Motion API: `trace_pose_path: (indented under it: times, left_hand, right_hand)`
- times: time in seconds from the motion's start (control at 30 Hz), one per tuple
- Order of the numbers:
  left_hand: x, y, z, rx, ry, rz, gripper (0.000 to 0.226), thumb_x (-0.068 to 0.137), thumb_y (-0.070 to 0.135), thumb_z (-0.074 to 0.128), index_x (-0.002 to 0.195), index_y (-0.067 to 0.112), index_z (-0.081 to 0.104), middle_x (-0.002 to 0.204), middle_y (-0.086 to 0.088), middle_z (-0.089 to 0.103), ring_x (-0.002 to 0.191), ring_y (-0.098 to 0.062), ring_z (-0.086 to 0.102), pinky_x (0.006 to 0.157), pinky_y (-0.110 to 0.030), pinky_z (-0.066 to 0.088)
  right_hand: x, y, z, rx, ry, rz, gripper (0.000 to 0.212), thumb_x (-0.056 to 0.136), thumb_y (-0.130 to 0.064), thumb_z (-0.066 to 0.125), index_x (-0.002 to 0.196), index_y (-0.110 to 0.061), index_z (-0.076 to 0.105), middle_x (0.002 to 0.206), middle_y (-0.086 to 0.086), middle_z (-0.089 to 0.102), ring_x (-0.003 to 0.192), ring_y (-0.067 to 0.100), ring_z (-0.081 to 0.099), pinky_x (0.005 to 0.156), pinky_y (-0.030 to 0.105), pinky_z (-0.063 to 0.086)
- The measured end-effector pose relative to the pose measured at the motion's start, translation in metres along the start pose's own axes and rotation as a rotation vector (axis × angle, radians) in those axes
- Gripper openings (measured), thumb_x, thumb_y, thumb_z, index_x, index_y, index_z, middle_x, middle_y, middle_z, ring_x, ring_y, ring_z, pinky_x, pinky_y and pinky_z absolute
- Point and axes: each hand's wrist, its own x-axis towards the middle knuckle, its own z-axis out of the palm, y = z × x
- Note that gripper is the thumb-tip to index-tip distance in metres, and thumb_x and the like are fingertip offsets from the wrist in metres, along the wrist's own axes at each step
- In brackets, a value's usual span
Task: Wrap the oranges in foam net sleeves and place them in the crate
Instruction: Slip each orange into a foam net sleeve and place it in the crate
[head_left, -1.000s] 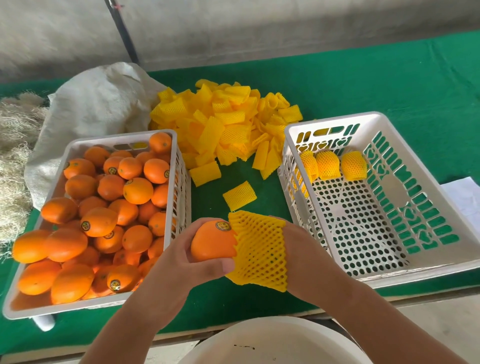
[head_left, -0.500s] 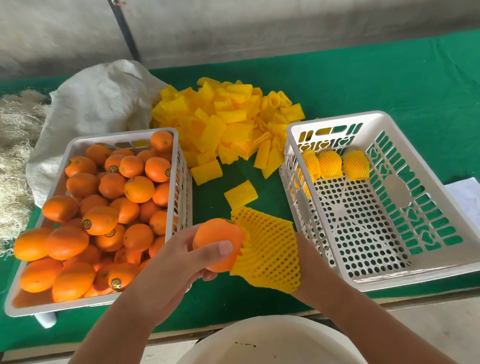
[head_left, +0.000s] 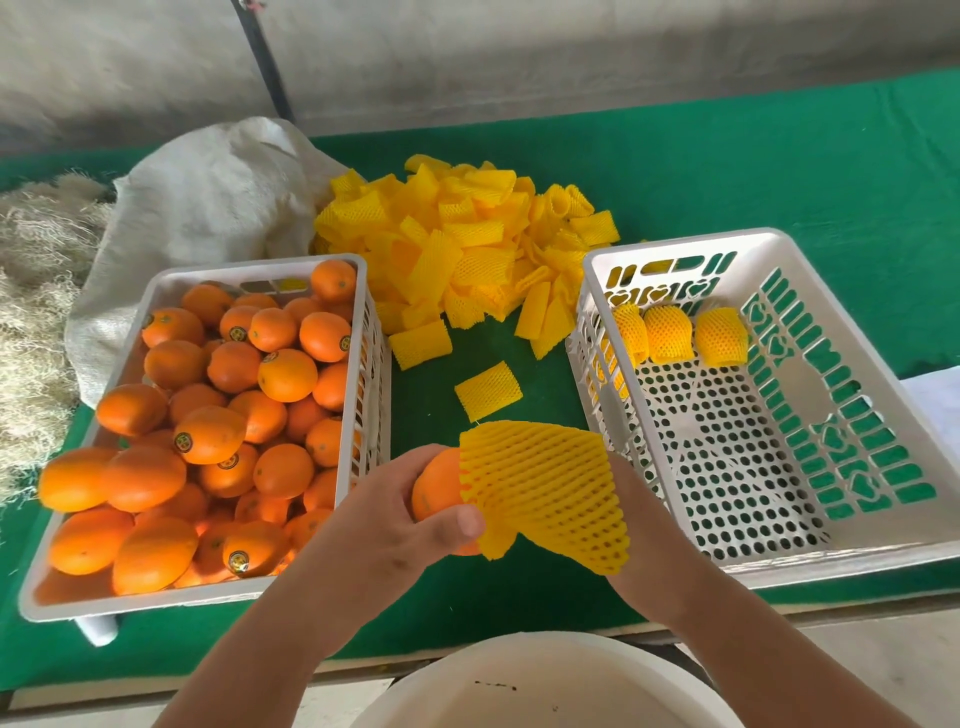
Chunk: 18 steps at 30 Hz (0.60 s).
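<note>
A desk (head_left: 779, 171) covered in green cloth is seen from above, with the person's two forearms reaching in from the near edge. At the left, a white crate of bare oranges (head_left: 197, 415) is filled nearly to the rim; dozens are still to be wrapped. At the right, a second white perforated crate (head_left: 769, 564) is almost bare: only three wrapped oranges (head_left: 670, 335) are set in a row against its far wall, so the task is judged to be at an early stage. Between the two crates, toward the far side, a large heap of yellow foam net sleeves (head_left: 467, 244) is piled, with a single loose sleeve (head_left: 487, 389) lying nearer on the cloth. A pale sack (head_left: 208, 208) and a mass of straw-like fibre (head_left: 36, 291) are found at the far left, and the curved white rim of a round container (head_left: 545, 680) shows at the near edge.

Near the middle, between the crates, one orange (head_left: 435, 486) is gripped by the left hand (head_left: 395, 525), fingers and thumb curled round it. A stretched foam net sleeve (head_left: 545, 493) is being drawn over the fruit's right end; only that end is covered. The right hand (head_left: 631, 519) is mostly hidden inside the sleeve and appears to be spreading it open, though its fingers cannot be seen. The sleeve has yet to be pulled fully on, and the orange has yet to be placed in the right crate.
</note>
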Motion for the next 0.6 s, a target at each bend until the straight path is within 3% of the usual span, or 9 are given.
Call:
trace_pose_path:
  times: [0.1, 0.13, 0.23, 0.3, 0.37, 0.43, 0.5, 0.57, 0.6]
  left_hand:
    - [-0.002, -0.001, 0.002, 0.036, 0.022, -0.019, 0.111, 0.041, 0.114, 0.042, 0.120, 0.039, 0.063, 0.100, 0.020, 0.072, 0.092, -0.010, 0.072, 0.081, -0.030, 0.064]
    - [-0.002, -0.001, 0.004, 0.028, 0.022, -0.037, 0.107, 0.045, 0.113, 0.044, 0.121, 0.040, 0.062, 0.099, 0.018, 0.071, 0.091, -0.011, 0.072, 0.080, -0.029, 0.064]
    - [-0.003, -0.004, 0.009, 0.004, 0.033, -0.093, 0.087, 0.058, 0.099, 0.056, 0.128, 0.047, 0.054, 0.101, 0.016, 0.067, 0.090, -0.008, 0.069, 0.076, -0.026, 0.059]
    - [-0.002, -0.005, 0.013, -0.045, 0.054, -0.125, 0.078, 0.062, 0.088, 0.059, 0.127, 0.048, 0.048, 0.108, 0.017, 0.067, 0.088, -0.006, 0.067, 0.077, -0.024, 0.056]
    - [-0.001, -0.006, 0.019, -0.084, 0.105, -0.151, 0.073, 0.062, 0.083, 0.062, 0.122, 0.046, 0.045, 0.104, 0.019, 0.070, 0.092, -0.012, 0.066, 0.087, -0.032, 0.059]
    - [-0.002, -0.006, 0.023, -0.090, 0.172, -0.149, 0.063, 0.068, 0.075, 0.067, 0.116, 0.042, 0.045, 0.098, 0.024, 0.070, 0.097, -0.017, 0.065, 0.101, -0.044, 0.057]
    - [-0.004, -0.004, 0.026, -0.083, 0.221, -0.138, 0.049, 0.070, 0.071, 0.066, 0.107, 0.047, 0.044, 0.099, 0.019, 0.069, 0.098, -0.020, 0.066, 0.099, -0.046, 0.059]
    - [-0.006, 0.001, 0.027, -0.001, 0.248, -0.102, 0.039, 0.075, 0.076, 0.064, 0.097, 0.053, 0.041, 0.110, 0.015, 0.066, 0.101, -0.022, 0.066, 0.085, -0.036, 0.063]
    - [-0.007, 0.003, 0.028, 0.061, 0.260, -0.069, 0.038, 0.081, 0.080, 0.061, 0.097, 0.053, 0.040, 0.115, 0.019, 0.063, 0.104, -0.020, 0.065, 0.079, -0.031, 0.063]
  right_hand:
    - [0.002, 0.002, -0.012, -0.160, -0.101, 0.041, 0.053, 0.093, 0.010, 0.070, 0.129, -0.027, 0.058, 0.101, -0.026, 0.053, 0.094, -0.023, 0.058, 0.080, 0.007, 0.049]
    - [0.004, -0.003, -0.014, -0.177, -0.124, 0.020, 0.068, 0.093, 0.012, 0.069, 0.131, -0.044, 0.061, 0.093, -0.031, 0.055, 0.093, -0.026, 0.056, 0.077, 0.006, 0.049]
    - [0.010, -0.011, -0.017, -0.214, -0.243, -0.037, 0.083, 0.098, -0.001, 0.069, 0.099, -0.083, 0.053, 0.091, -0.049, 0.060, 0.089, -0.011, 0.063, 0.085, 0.022, 0.055]
    - [0.012, -0.001, -0.017, -0.288, -0.266, -0.047, 0.062, 0.100, -0.005, 0.067, 0.098, -0.067, 0.061, 0.092, -0.054, 0.057, 0.086, -0.009, 0.062, 0.086, 0.024, 0.055]
    - [0.012, 0.017, -0.014, -0.471, -0.342, -0.022, 0.038, 0.105, -0.001, 0.057, 0.102, -0.038, 0.066, 0.094, -0.039, 0.063, 0.090, -0.005, 0.062, 0.091, 0.029, 0.055]
    - [0.013, 0.030, -0.010, -0.634, -0.401, 0.075, 0.026, 0.110, -0.006, 0.047, 0.125, -0.016, 0.066, 0.098, -0.026, 0.051, 0.099, 0.001, 0.054, 0.105, 0.031, 0.051]
    - [0.012, 0.032, -0.004, -0.571, -0.325, 0.087, 0.022, 0.109, -0.009, 0.051, 0.117, -0.023, 0.066, 0.088, -0.027, 0.043, 0.091, -0.004, 0.053, 0.098, 0.024, 0.053]
    - [0.007, 0.030, 0.004, -0.413, -0.185, 0.082, 0.022, 0.103, -0.005, 0.063, 0.108, -0.026, 0.064, 0.094, -0.018, 0.059, 0.093, 0.003, 0.065, 0.090, 0.026, 0.058]
    - [0.004, 0.031, 0.007, -0.365, -0.114, 0.105, 0.024, 0.099, 0.000, 0.066, 0.116, -0.017, 0.064, 0.105, -0.002, 0.067, 0.101, 0.014, 0.069, 0.091, 0.031, 0.060]
